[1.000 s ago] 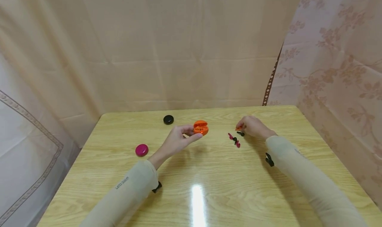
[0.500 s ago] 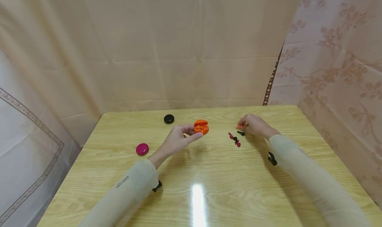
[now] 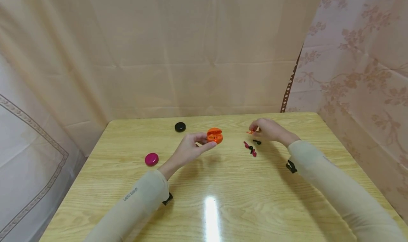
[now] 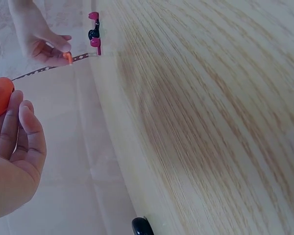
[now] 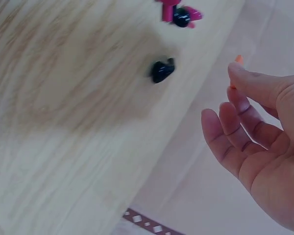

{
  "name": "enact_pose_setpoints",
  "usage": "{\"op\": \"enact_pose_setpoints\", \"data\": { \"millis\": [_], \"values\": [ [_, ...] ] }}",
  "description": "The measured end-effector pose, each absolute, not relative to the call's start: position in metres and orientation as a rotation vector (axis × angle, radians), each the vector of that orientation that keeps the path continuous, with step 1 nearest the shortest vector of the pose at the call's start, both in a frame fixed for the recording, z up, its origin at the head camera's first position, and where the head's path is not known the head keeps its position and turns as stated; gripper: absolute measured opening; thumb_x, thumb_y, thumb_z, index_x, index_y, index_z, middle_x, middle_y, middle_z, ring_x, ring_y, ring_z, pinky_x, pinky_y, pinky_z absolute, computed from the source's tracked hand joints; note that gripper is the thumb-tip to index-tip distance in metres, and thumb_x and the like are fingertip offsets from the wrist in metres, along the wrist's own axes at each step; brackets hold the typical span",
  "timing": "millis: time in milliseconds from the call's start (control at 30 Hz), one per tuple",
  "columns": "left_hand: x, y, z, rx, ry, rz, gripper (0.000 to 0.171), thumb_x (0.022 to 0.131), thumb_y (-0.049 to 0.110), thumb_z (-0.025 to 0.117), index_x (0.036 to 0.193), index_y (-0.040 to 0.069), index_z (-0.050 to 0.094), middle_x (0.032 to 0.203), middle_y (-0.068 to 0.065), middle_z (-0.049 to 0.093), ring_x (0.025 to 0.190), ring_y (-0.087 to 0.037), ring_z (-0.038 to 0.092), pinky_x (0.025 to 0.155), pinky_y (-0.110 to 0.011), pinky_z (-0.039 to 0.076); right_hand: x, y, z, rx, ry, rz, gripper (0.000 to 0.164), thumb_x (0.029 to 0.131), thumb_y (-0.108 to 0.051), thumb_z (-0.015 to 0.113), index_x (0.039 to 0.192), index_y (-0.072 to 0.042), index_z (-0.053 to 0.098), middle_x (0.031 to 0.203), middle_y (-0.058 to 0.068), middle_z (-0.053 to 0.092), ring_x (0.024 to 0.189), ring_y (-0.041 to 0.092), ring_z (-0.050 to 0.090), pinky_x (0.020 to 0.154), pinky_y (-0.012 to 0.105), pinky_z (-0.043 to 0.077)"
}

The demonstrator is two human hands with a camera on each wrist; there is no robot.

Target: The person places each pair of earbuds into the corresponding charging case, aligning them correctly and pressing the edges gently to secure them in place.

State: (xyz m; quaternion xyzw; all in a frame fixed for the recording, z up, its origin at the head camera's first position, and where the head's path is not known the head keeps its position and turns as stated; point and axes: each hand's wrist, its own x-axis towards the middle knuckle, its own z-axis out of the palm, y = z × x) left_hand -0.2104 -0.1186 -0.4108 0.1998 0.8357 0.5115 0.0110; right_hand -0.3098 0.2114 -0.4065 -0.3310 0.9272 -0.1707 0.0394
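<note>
My left hand [image 3: 188, 150] holds an orange earbud case [image 3: 215, 136] up over the table, its lid flipped up and its inside facing me. In the left wrist view only part of that case [image 4: 2, 98] shows, at the fingertips. Thumb and forefinger of my right hand [image 3: 271, 130] pinch an orange earbud [image 5: 238, 59], lifted above the tabletop. Its stem [image 4: 69, 58] pokes out below the fingertips in the left wrist view. Close under the right hand lies a black earbud [image 3: 257, 142]. Beside it are a second black earbud [image 3: 250, 148] and two magenta earbuds, one [image 3: 246, 145] farther back.
A round black case [image 3: 180, 127] sits near the table's back edge, its lid down. Left of my left forearm is a magenta case [image 3: 151, 159], also closed. Beige curtains [image 3: 191, 58] hang right behind the wooden table [image 3: 242, 199].
My right hand has risen from the table with the orange earbud and shifted slightly toward the back. The left hand and its case have stayed nearly still.
</note>
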Motion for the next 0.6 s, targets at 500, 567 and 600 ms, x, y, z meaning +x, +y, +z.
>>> {"op": "enact_pose_setpoints", "data": {
  "millis": [500,567,600],
  "values": [
    [-0.211,-0.118,-0.413,0.655,2.590,1.584,0.025,0.093,0.041,0.075,0.105,0.019,0.076,0.091,0.006,0.073,0.086,-0.018,0.065,0.069,-0.036,0.053,-0.288,0.186,-0.387,-1.203,2.894,-0.481,0.018,0.095,0.001,0.069,0.113,0.003,0.072,0.107,0.015,0.072,0.091,0.026,0.068,0.078,0.042,0.056],
    [-0.210,-0.117,-0.413,0.655,2.591,1.581,0.025,0.093,0.041,0.075,0.105,0.019,0.076,0.092,0.007,0.073,0.086,-0.018,0.065,0.069,-0.037,0.053,-0.285,0.184,-0.386,-1.237,2.875,-0.489,0.017,0.095,0.001,0.069,0.112,0.002,0.073,0.107,0.013,0.071,0.090,0.025,0.067,0.077,0.040,0.056],
    [-0.210,-0.117,-0.413,0.654,2.593,1.581,0.025,0.093,0.041,0.075,0.105,0.019,0.076,0.092,0.007,0.073,0.086,-0.018,0.065,0.070,-0.036,0.053,-0.283,0.183,-0.386,-1.247,2.866,-0.498,0.017,0.095,0.001,0.069,0.112,0.002,0.073,0.106,0.013,0.071,0.090,0.024,0.067,0.076,0.039,0.056]
  ]
}}
